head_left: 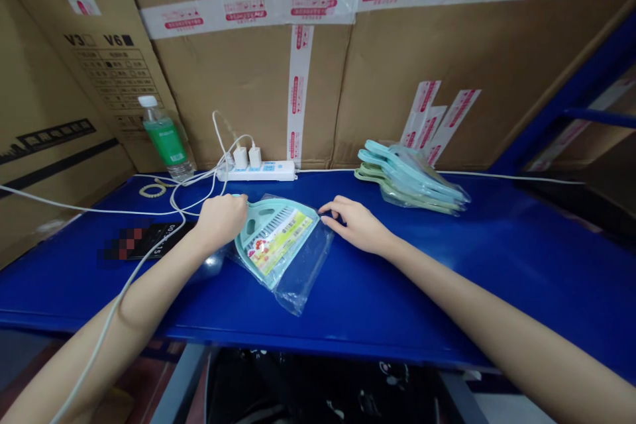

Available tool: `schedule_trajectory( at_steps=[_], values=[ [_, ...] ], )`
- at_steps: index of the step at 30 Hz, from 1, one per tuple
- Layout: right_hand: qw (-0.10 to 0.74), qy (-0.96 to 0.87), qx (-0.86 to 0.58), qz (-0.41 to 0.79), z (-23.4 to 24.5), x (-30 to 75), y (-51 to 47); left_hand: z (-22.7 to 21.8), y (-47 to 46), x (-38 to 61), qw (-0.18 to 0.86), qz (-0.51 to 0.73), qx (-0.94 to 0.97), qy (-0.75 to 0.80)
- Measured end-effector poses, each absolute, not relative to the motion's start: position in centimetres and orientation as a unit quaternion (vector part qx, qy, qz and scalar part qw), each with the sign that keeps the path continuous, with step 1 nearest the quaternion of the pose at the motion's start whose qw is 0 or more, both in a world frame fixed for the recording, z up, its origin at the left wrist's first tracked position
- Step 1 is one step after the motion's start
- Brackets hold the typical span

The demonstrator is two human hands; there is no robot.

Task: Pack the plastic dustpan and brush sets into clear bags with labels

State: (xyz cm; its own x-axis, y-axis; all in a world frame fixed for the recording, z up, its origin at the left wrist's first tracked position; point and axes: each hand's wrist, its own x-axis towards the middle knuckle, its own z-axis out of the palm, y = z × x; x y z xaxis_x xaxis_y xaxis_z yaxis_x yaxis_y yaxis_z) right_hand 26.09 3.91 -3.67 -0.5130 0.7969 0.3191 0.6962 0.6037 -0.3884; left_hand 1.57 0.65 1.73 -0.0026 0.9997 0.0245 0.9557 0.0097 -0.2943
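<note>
A small teal dustpan (pixel 278 238) with a colourful label lies in a clear plastic bag (pixel 303 278) on the blue table (pixel 497 278). My left hand (pixel 221 218) is closed over the dustpan's handle end at its left. My right hand (pixel 355 222) rests at the bag's upper right edge, fingers curled and pinching the plastic.
A stack of bagged teal and green dustpans (pixel 410 179) lies at the back right. A white power strip (pixel 258 171) with chargers and cables, a green-labelled bottle (pixel 166 139) and a dark device (pixel 159 238) sit at the left. Cardboard boxes (pixel 397 79) wall the back.
</note>
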Motion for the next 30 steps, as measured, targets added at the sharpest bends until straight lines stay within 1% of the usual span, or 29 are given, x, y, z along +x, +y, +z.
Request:
schedule_trajectory(
  at_steps=[6,11,14,18,22,24,27,30],
  values=[
    [0.215,-0.876,-0.408,0.144,-2.8,26.2,3.5,1.6,0.7,1.6,0.114,0.112,-0.704,-0.692],
    [0.179,-0.893,-0.371,0.182,-2.0,26.2,2.6,1.5,0.8,1.5,0.115,0.121,-0.714,-0.681],
    [0.138,-0.893,-0.371,0.216,-1.3,26.2,2.1,1.3,0.9,1.4,0.114,0.124,-0.723,-0.670],
    [0.062,-0.884,-0.375,0.273,-0.2,26.6,1.6,1.0,0.9,1.6,0.118,0.110,-0.751,-0.640],
    [-0.008,-0.887,-0.365,0.282,0.7,27.2,1.2,0.7,0.9,1.7,0.128,0.091,-0.774,-0.614],
    [-0.007,-0.893,-0.362,0.268,0.9,27.4,1.1,0.8,0.8,1.7,0.138,0.079,-0.776,-0.611],
    [0.025,-0.891,-0.377,0.253,0.5,27.4,1.2,1.0,0.5,1.7,0.150,0.046,-0.790,-0.593],
    [0.053,-0.885,-0.389,0.251,-0.2,27.1,1.4,1.3,-0.2,1.9,0.127,-0.008,-0.857,-0.500]
  ],
)
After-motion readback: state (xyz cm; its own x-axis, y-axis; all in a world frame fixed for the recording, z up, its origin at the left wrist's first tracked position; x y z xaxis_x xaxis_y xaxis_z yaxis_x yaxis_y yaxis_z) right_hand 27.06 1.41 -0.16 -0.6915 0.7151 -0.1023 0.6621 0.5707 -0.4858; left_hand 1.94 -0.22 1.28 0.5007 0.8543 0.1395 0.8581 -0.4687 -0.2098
